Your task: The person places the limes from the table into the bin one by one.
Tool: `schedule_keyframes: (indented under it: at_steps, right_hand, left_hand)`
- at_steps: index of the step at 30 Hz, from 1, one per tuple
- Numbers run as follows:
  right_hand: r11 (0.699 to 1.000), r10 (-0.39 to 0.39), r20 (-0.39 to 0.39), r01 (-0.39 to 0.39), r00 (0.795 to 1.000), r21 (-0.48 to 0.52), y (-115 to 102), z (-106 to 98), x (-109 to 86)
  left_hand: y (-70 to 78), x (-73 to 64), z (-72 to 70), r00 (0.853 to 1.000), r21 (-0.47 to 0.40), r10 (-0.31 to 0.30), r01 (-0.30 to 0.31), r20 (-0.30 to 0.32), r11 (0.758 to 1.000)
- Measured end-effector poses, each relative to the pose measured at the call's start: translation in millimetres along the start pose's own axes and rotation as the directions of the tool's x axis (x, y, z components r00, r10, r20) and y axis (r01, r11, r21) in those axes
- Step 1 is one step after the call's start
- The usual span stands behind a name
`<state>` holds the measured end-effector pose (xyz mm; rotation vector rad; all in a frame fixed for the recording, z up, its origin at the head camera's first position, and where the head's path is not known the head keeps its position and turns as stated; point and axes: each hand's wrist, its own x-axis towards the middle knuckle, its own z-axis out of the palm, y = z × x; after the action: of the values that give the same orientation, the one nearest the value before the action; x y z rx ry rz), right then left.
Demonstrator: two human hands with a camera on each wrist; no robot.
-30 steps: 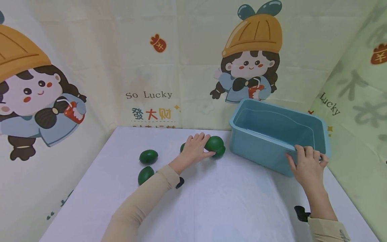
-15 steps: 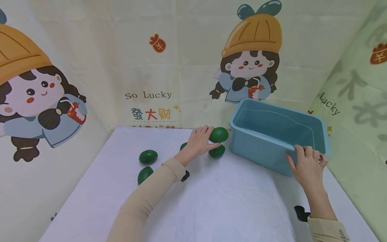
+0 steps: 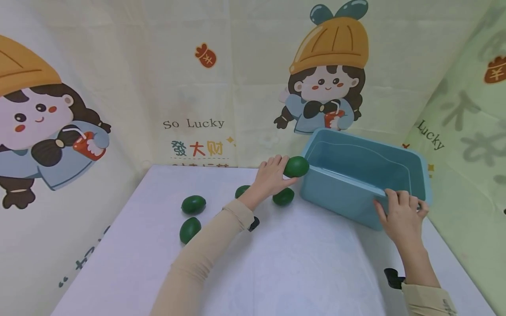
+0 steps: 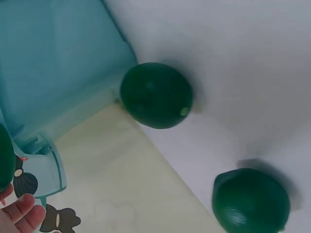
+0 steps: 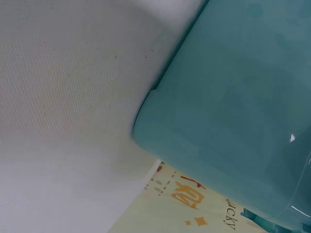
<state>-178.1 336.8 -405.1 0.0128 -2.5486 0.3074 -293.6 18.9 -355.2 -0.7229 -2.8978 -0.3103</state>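
Note:
My left hand (image 3: pixel 270 176) holds a dark green lime (image 3: pixel 297 166) between thumb and fingers, raised off the table beside the bin's left end. In the left wrist view that held lime (image 4: pixel 5 156) shows only in part at the left edge, with some fingertips (image 4: pixel 30 217) below it. My right hand (image 3: pixel 404 217) grips the near rim of the blue plastic bin (image 3: pixel 336 193), fingers over the edge and thumb outside. Under the left hand, another lime (image 3: pixel 283 197) lies close to the bin. One more lime (image 3: pixel 241 190) is partly hidden behind the left wrist.
Two limes, one farther back (image 3: pixel 193 204) and one nearer (image 3: pixel 190 230), lie on the left of the white table (image 3: pixel 300 267). A patterned cloth (image 3: pixel 253 87) hangs behind the table and along both sides. The bin's visible inside shows no limes.
My left hand has lifted its lime off the one below and carried it right and upward to the bin's left rim. The right hand has stayed on the bin.

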Motion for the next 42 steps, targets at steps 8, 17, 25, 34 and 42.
schedule_keyframes:
  at_steps: [8,17,25,34,42]
  right_hand:
    - [1.0,0.015,0.017,-0.015,1.0,0.004,0.0,-1.0,0.4]
    - [1.0,0.005,0.007,-0.005,1.0,0.0,-0.2,-0.2,1.8]
    - [1.0,0.001,-0.004,-0.001,1.0,0.0,0.7,1.6,1.7]
    - [1.0,0.017,0.041,-0.016,0.999,-0.009,1.0,-1.3,1.6]
    - [1.0,0.025,0.051,-0.024,0.998,-0.011,0.3,-2.1,1.8]
  left_hand:
    - [5.0,14.4,-6.9,0.999,-0.017,-0.017,0.016,-0.035,1.0]
    - [8.9,27.2,-17.0,0.999,0.03,-0.023,0.024,-0.022,0.999]
    - [17.6,35.9,-21.5,1.0,0.038,-0.016,0.017,-0.022,0.999]
    - [34.0,44.3,-22.8,1.0,0.103,-0.003,0.003,-0.006,0.995]
    - [41.6,52.5,-20.5,1.0,0.142,-0.023,0.022,0.009,0.99]
